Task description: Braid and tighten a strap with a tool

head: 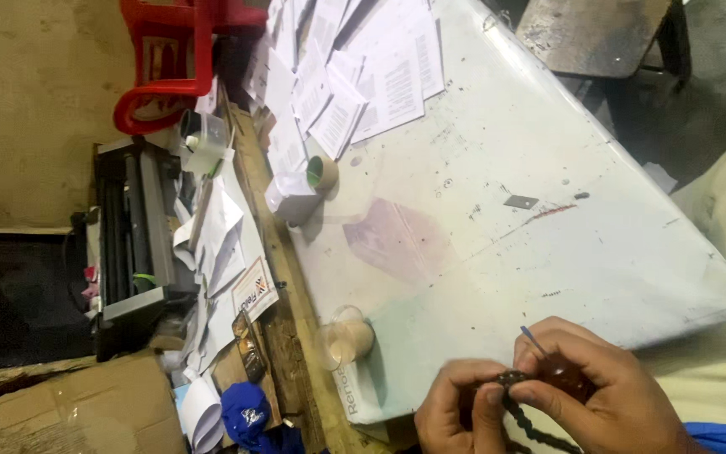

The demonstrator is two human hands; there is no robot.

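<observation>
White tabletop (497, 193), papers (355, 67) at 12 o'clock, cup (348, 338) at 9 o'clock of the hands. Dark beaded strand (524, 420) at 6 o'clock, pinched between both hands. Left hand (455, 412) fingers closed on it; right hand (602, 391) closed on strand plus thin blue-tipped tool (533, 339). Best keep the strand taut, tool steady.

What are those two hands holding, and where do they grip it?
Both hands, left hand and right hand, pinch the top end of a dark beaded string; its tail hangs below.
</observation>
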